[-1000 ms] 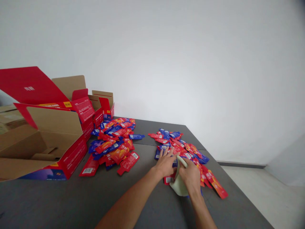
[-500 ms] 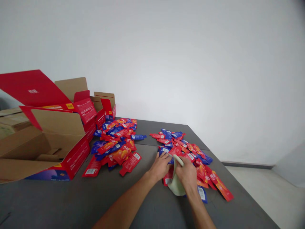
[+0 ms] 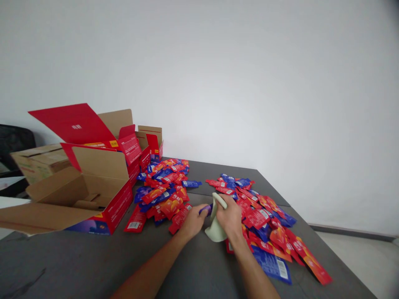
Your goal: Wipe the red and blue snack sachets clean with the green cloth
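Observation:
My right hand (image 3: 230, 218) is closed round a pale green pouch (image 3: 215, 229) that stands on the dark grey table (image 3: 93, 265). My left hand (image 3: 193, 222) is pinched on a blue sachet (image 3: 206, 209) right beside the pouch's upper edge. To the right lies a spread pile of red and blue sachets (image 3: 264, 216). A second pile of the same sachets (image 3: 165, 187) lies to the left of my hands.
An open red and brown cardboard box (image 3: 90, 195) lies at the left, with more open red boxes (image 3: 149, 143) behind it. A plain brown carton (image 3: 37, 164) and a dark chair (image 3: 14, 143) stand at far left. The table's right edge drops to a pale floor (image 3: 374, 257).
My left hand left the right pile, closed on a blue sachet and drew it to the pouch. Both hands shifted left, and the view swung left and down.

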Motion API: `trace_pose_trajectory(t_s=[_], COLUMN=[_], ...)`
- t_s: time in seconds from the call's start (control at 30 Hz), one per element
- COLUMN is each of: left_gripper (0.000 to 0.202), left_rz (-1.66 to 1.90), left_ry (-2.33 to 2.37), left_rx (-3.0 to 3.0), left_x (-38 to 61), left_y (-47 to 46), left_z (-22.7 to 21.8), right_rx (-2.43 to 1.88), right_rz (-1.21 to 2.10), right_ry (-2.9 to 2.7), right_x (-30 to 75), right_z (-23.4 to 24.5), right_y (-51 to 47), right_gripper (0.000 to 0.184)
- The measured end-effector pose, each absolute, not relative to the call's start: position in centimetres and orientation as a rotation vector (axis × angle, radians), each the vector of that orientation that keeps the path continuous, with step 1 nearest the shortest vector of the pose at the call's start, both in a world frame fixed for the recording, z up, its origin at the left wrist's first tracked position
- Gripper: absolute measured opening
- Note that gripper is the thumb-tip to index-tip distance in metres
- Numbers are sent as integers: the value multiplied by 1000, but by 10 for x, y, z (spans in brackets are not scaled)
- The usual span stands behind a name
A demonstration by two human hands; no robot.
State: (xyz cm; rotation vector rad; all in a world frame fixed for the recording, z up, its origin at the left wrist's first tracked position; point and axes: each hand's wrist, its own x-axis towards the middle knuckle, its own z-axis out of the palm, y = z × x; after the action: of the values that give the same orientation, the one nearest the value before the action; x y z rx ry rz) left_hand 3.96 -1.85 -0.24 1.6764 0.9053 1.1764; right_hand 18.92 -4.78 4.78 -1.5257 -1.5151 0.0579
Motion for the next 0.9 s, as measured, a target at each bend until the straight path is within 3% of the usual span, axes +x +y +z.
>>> trace_pose_trajectory(t_s=[0.33, 0.6, 0.7, 0.9], left_gripper=[30, 68, 60, 24], left_rz=[1173, 1084, 1062, 1024], left_ry=[631, 448, 457, 442], left_rx=[826, 967, 935, 775], left_x=[8, -1, -1, 5], left_y=[-5, -6, -10, -10], left_z=[-6, 8, 9, 2], right_rx=[-1284, -1242, -1209, -1241], right_rz=[87, 16, -12, -18], right_ry=[-1651, -1857, -1908, -1811], right_x=[165, 151, 147, 154], right_z=[25, -6, -6, -2], right_y=[-29, -45, -48, -45], right_gripper=[28, 38, 42, 37])
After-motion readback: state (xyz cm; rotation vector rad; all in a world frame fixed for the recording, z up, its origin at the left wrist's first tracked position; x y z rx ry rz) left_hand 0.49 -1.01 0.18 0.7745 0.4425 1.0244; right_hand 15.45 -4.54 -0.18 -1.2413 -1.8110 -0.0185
